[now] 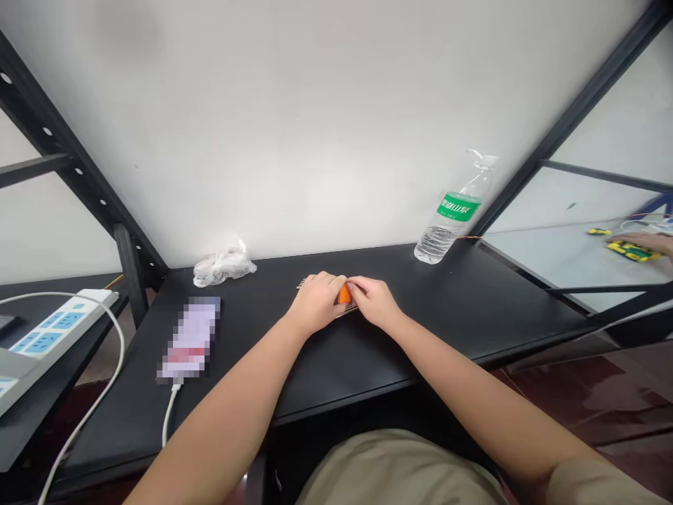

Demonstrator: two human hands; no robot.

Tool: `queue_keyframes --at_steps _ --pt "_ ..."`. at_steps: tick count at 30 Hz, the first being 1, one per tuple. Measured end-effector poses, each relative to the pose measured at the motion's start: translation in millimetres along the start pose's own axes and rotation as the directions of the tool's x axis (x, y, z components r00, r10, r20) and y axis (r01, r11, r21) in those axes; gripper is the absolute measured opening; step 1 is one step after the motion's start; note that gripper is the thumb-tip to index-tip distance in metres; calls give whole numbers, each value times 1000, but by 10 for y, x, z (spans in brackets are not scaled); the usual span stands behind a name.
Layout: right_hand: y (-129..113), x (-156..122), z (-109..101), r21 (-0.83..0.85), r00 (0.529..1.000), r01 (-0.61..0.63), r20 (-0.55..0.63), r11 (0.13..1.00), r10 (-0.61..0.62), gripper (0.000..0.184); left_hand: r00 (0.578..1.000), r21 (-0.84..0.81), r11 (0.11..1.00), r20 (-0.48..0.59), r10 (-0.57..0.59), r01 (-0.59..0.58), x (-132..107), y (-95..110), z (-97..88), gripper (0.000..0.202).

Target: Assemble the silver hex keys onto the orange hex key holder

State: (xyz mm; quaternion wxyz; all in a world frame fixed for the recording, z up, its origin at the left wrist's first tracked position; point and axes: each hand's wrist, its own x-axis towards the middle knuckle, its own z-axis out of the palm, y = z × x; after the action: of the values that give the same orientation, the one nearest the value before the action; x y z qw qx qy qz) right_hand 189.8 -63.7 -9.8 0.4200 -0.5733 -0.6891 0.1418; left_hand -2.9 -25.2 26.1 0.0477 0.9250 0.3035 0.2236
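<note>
Orange piece (344, 294) sits gripped between the left hand (317, 304) and right hand (372, 301), fingers (335, 280) closed, apparently steadying it on a slim ridged strip (348, 310)

A loose khaki short-sleeved cotton T-shirt (394, 473) covers the torso, its wide sleeve (594, 487) ending on the upper right arm. Both slender forearms (221, 414) are bare and smooth, down to the bare left hand (316, 303) and right hand (374, 303).
</note>
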Motion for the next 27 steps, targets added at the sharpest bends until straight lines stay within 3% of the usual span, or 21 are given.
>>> queue_keyframes --at_steps 5,9,15,21,27 --pt "171 56 28 -243 997 77 23 967 -74 28 998 38 998 41 -54 53 6 -39 37 22" --pt "310 109 31 -325 993 101 88 940 -76 25 992 35 995 85 -97 94 13 -81 69 16" --pt "455 149 29 -408 990 107 124 907 -60 27 992 29 994 67 -109 107 -7 -107 84 19" --pt "562 151 -48 -449 996 66 83 891 -33 22 982 -36 982 -31 -188 187 -33 -169 58 22" --pt "548 -57 -99 -422 991 105 114 900 -62 22 965 -128 967 -118 -233 218 -11 -220 135 32"
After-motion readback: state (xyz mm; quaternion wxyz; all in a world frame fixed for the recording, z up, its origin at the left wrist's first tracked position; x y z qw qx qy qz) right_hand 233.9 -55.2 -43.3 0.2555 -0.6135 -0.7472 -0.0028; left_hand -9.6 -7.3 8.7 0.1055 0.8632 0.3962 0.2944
